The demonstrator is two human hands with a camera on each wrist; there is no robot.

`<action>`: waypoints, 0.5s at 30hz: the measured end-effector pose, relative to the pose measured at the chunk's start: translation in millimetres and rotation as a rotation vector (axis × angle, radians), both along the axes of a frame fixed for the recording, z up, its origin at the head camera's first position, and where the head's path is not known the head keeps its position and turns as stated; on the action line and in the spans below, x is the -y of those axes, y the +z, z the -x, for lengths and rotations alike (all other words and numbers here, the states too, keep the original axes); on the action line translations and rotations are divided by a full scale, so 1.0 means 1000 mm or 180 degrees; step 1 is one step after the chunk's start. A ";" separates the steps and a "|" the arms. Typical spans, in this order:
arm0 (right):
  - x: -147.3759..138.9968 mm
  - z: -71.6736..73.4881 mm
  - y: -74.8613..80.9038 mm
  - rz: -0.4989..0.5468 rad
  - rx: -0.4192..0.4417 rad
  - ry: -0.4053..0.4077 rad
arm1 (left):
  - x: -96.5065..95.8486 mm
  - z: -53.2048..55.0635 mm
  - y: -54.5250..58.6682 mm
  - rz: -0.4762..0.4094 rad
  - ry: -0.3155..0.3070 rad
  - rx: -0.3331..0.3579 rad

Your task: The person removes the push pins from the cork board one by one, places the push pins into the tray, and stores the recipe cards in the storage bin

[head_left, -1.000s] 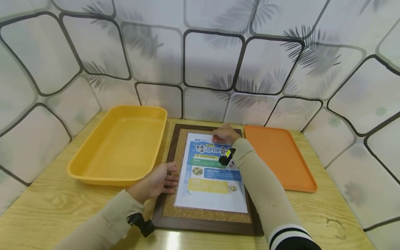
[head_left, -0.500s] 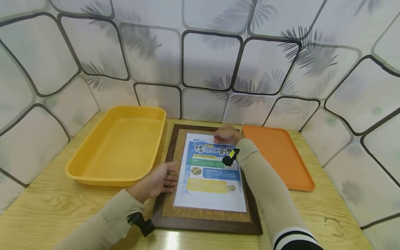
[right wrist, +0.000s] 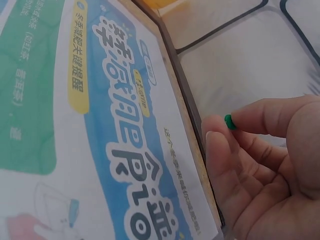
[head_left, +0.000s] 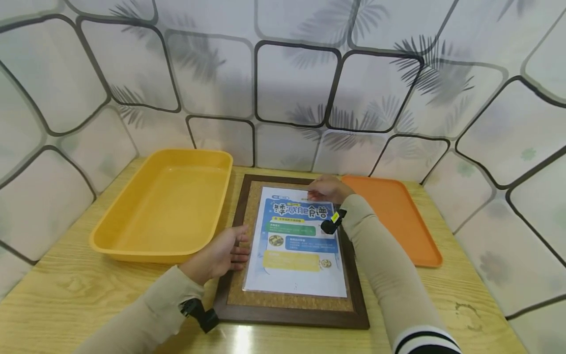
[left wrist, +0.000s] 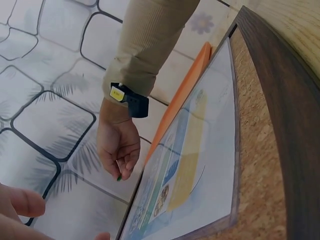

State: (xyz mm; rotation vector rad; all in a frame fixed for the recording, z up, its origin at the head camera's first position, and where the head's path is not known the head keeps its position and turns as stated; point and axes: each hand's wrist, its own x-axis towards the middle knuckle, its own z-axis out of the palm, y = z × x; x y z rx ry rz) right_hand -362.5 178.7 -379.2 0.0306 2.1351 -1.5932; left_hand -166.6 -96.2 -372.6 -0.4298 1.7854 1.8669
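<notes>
A laminated sheet (head_left: 295, 280) with blue, green and yellow printing lies on a cork board (head_left: 289, 299) with a dark brown frame. My right hand (head_left: 329, 189) is over the sheet's top edge, near its right corner. Thumb and index finger pinch a small green push pin (right wrist: 229, 121), of which only the green head shows in the right wrist view. My left hand (head_left: 223, 254) rests at the left side of the board, fingers loosely extended and fingertips at the sheet's left edge. Part of its fingers (left wrist: 27, 201) shows at the corner of the left wrist view.
A deep yellow tray (head_left: 161, 253) stands left of the board, close to my left hand. An orange tray (head_left: 400, 221) lies to the right, partly behind my right forearm. Patterned cloth walls (head_left: 296, 88) enclose the wooden table (head_left: 79, 295) at the back and sides.
My right hand has shifted a little to the right along the sheet's top edge, still pinching. My left hand has stayed at the sheet's left edge. The view has shifted slightly.
</notes>
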 end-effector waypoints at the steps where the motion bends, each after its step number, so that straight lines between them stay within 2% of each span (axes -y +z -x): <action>1: -0.001 -0.001 0.001 -0.0026 -0.0013 0.0023 | 0.000 0.000 0.000 -0.0013 0.0006 -0.0010; 9: -0.013 -0.010 0.008 -0.0203 -0.0060 0.0189 | -0.002 -0.002 -0.001 -0.0152 0.0044 -0.0046; 15: -0.020 -0.012 0.012 -0.0278 0.0042 0.0222 | -0.005 -0.002 -0.001 -0.0096 0.0061 -0.0016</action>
